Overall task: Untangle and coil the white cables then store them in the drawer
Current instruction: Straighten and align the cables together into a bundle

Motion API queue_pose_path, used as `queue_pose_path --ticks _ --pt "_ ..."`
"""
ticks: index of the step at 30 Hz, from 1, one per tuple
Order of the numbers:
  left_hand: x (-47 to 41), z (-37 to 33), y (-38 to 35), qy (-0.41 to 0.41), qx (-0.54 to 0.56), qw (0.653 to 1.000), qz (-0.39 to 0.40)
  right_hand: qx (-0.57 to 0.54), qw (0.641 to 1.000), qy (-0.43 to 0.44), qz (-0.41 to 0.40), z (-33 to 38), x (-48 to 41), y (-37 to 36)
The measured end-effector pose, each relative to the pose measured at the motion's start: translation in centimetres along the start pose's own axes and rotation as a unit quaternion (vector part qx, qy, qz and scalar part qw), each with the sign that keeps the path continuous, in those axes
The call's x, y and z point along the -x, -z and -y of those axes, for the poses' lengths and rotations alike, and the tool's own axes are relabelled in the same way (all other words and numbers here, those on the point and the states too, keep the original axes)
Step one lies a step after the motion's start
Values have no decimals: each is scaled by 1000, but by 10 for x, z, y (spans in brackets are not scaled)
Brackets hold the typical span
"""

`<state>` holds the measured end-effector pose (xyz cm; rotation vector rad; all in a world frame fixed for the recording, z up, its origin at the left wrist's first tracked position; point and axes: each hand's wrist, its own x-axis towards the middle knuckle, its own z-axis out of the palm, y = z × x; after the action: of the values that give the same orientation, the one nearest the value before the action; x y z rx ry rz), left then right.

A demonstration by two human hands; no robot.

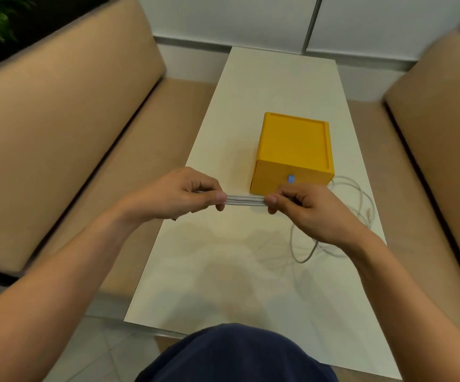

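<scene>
Before the yellow drawer box, loose white cable loops are left on the counter. Closer to it, a folded cable bundle is pinched at both ends by the fingers of the left hand and right hand. Coiling is judged half done; the drawer appears shut.

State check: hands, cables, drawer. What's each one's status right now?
left hand: pinches one end of the folded cable bundle
right hand: pinches the other end
folded cable bundle: stretched straight above the table, strands parallel
loose cable: uncoiled, sprawled on the table beside the yellow box
drawer: pushed in, or nearly
</scene>
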<state>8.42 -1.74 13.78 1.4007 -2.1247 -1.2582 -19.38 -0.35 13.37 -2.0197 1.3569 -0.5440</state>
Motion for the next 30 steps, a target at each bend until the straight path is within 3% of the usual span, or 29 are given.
queue_pose_path --ticks 9,15,19,27,30 --pt "-3 1 -5 26 -1 995 101 -20 999 16 -33 2 1 -14" --pt "-10 -5 -25 2 95 995 44 4 999 26 -46 5 0 -10" --pt "-14 -6 -28 10 76 997 -28 -16 999 0 -51 2 -2 -7" --pt "-14 -10 -27 31 132 991 -11 -9 999 -19 -47 7 1 -4" --pt "-16 -11 -28 29 97 994 -37 17 994 -46 -100 9 -3 -13"
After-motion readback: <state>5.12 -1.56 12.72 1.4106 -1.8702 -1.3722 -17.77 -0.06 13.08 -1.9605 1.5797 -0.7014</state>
